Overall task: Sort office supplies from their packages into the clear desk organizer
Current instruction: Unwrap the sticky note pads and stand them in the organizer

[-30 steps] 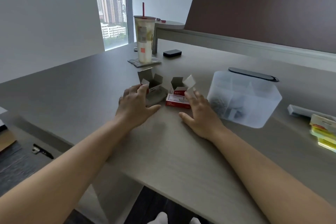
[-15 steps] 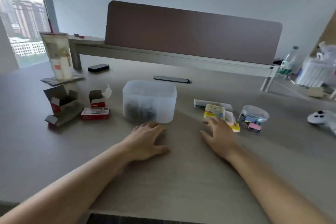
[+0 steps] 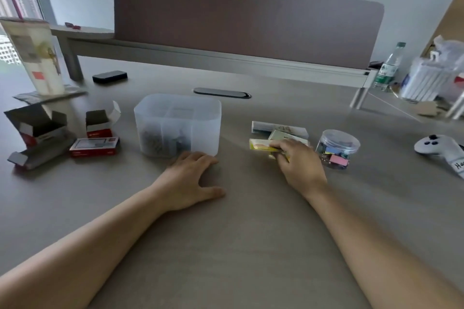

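From the head camera, the clear desk organizer [image 3: 177,125] stands upright on the grey desk [image 3: 238,246] and serves as the landmark; its long axis runs left to right, its open top faces up, and inner walls split it into compartments, with dark small items lying low in the front left ones. The left hand [image 3: 187,181] lies palm down on the desk just in front of the organizer, fingers straight and held loosely together with their tips at the foot of its front wall, thumb spread out to the right; whether the tips actually touch the plastic cannot be told. To the right of the organizer the right hand [image 3: 298,163] curls its fingers and thumb around a yellow packet [image 3: 261,145], whose long axis lies roughly left to right with its free end pointing toward the organizer. Behind that hand lie a flat white package [image 3: 278,127] and another pale packet [image 3: 283,136], partly covered. Further right of the organizer stands a round clear jar [image 3: 336,148] with coloured clips inside, and beyond it a white game controller [image 3: 438,146]. To the left of the organizer sit a closed red box [image 3: 94,146], a small opened box [image 3: 99,121] behind it, and a larger opened box [image 3: 37,133] further left. Behind and left of the organizer stand a tall drink cup [image 3: 37,57] and a black flat object [image 3: 109,76].
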A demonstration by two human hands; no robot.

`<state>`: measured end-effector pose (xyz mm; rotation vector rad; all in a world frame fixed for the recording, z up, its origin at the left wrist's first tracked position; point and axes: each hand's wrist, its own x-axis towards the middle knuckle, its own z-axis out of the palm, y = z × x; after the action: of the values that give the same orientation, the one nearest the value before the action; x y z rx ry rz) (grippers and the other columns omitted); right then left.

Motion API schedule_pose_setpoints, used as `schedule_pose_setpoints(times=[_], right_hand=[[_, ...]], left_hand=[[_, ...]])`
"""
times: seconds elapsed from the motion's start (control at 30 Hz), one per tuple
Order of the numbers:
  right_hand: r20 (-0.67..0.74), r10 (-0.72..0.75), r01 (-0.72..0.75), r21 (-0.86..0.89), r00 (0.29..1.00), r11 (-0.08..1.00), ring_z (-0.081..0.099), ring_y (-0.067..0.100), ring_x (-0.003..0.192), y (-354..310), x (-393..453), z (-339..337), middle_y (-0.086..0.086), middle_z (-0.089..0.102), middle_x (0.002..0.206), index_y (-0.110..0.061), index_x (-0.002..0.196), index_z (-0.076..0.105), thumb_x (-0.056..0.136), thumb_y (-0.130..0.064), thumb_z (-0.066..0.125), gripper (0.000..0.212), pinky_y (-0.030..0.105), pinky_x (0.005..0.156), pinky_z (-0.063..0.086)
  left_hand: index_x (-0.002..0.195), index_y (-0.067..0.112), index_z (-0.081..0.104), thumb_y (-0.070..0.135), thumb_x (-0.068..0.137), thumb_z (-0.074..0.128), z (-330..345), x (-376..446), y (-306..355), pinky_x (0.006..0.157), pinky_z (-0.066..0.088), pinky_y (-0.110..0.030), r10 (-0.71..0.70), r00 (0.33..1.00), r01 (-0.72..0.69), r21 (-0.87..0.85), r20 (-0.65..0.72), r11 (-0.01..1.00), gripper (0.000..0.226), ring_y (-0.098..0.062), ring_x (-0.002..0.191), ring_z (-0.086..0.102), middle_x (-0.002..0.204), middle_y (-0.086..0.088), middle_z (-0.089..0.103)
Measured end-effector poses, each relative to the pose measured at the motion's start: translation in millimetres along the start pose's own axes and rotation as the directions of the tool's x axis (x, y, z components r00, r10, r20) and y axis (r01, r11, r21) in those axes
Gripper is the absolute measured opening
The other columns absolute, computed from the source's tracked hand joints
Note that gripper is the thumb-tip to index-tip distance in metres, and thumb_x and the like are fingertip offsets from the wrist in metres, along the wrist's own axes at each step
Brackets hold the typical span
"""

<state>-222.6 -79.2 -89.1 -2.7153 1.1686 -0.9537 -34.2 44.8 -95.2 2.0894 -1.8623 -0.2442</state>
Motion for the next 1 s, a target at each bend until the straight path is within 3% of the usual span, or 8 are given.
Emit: schedule_pose_setpoints(times=[0.1, 0.2, 0.3, 0.4, 0.5, 0.63, 0.8, 1.0], right_hand=[[-0.103, 0.043, -0.005, 0.341, 0.994, 0.94, 0.06, 0.014, 0.082, -20.2, -2.1, -5.1, 0.008, 0.068, 0.092, -0.007, 0.101, 0.065, 0.088, -0.01, 0.053, 0.018, 0.019, 0.07, 0.04], [0.082, 0.174, -0.179, 0.721, 0.981, 0.67, 0.06, 0.009, 0.067, -47.3, -1.8, -6.9, 0.005, 0.063, 0.082, -0.012, 0.084, 0.062, 0.087, -0.003, 0.052, 0.014, 0.019, 0.066, 0.054], [0.246, 0.169, -0.297, 0.844, 0.954, 0.447, 0.065, 0.005, 0.057, -65.1, -3.4, -6.3, 0.001, 0.063, 0.074, -0.016, 0.075, 0.056, 0.086, 0.002, 0.05, 0.022, 0.018, 0.054, 0.056], [0.343, 0.137, -0.369, 0.872, 0.929, 0.321, 0.067, 0.005, 0.059, -75.2, -3.3, -2.9, 0.0, 0.064, 0.076, -0.014, 0.079, 0.053, 0.086, 0.001, 0.051, 0.017, 0.022, 0.055, 0.057], [0.353, 0.12, -0.37, 0.828, 0.928, 0.421, 0.067, 0.009, 0.072, -82.2, 1.3, 4.2, 0.002, 0.065, 0.086, -0.019, 0.091, 0.051, 0.086, -0.009, 0.054, 0.011, 0.024, 0.062, 0.058], [0.238, 0.132, -0.27, 0.778, 0.962, 0.567, 0.062, 0.017, 0.084, -92.3, 12.1, 13.3, 0.005, 0.059, 0.087, -0.021, 0.104, 0.051, 0.087, -0.012, 0.053, 0.019, 0.026, 0.07, 0.055], [0.236, 0.079, -0.233, 0.751, 0.969, 0.618, 0.062, 0.011, 0.068, -101.8, 9.0, 24.3, 0.001, 0.062, 0.077, -0.003, 0.093, 0.064, 0.085, -0.003, 0.055, 0.012, 0.014, 0.06, 0.055], [0.154, 0.093, -0.178, 0.758, 0.984, 0.627, 0.061, 0.001, 0.064, -98.5, 9.2, 26.9, -0.006, 0.061, 0.072, -0.015, 0.071, 0.058, 0.083, -0.003, 0.058, 0.017, 0.01, 0.056, 0.052]], left_hand=[[0.136, 0.024, 0.031, 0.047, 0.075, 0.063, -1.4, -2.6, 0.2, 0.105, 0.025, -0.024, -0.024, 0.989, -0.008, -0.213, -0.149, 0.977, 0.073, -0.015, 0.131, 0.029, 0.142, 0.0, 0.036], [0.134, 0.023, 0.033, 0.031, 0.076, 0.067, -2.4, -4.3, 1.2, 0.099, 0.034, -0.025, -0.059, 0.973, -0.048, -0.445, -0.224, 0.894, 0.068, -0.009, 0.119, 0.04, 0.131, 0.001, 0.045], [0.109, 0.023, 0.048, 0.015, 0.077, 0.067, -4.0, -4.9, 4.2, 0.09, 0.048, -0.028, -0.064, 0.971, -0.112, -0.677, -0.23, 0.728, 0.039, -0.01, 0.103, 0.057, 0.104, 0.007, 0.059], [0.082, 0.021, 0.055, -0.004, 0.078, 0.059, -6.9, -6.4, 4.7, 0.066, 0.053, -0.014, -0.116, 0.963, -0.147, -0.837, -0.242, 0.527, 0.026, 0.001, 0.069, 0.065, 0.078, 0.01, 0.066], [0.078, 0.014, 0.056, -0.002, 0.083, 0.053, -15.8, -9.3, -0.4, 0.056, 0.056, -0.017, -0.219, 0.959, -0.09, -0.924, -0.182, 0.372, 0.018, -0.001, 0.056, 0.064, 0.075, 0.001, 0.065], [0.077, 0.013, 0.052, 0.002, 0.087, 0.048, -27.9, -16.4, -11.3, 0.049, 0.052, -0.015, -0.202, 0.974, -0.007, -0.906, -0.102, 0.422, 0.016, 0.002, 0.051, 0.061, 0.074, -0.002, 0.061], [0.069, 0.012, 0.045, 0.004, 0.089, 0.046, -23.2, -17.2, -21.4, 0.058, 0.049, -0.028, -0.306, 0.946, 0.029, -0.908, -0.111, 0.419, 0.021, -0.011, 0.057, 0.06, 0.069, -0.005, 0.057], [0.074, 0.012, 0.045, 0.007, 0.091, 0.044, -18.1, -11.1, -17.9, 0.051, 0.053, -0.021, -0.339, 0.934, 0.014, -0.94, -0.109, 0.34, 0.018, -0.003, 0.051, 0.062, 0.072, -0.004, 0.059]])
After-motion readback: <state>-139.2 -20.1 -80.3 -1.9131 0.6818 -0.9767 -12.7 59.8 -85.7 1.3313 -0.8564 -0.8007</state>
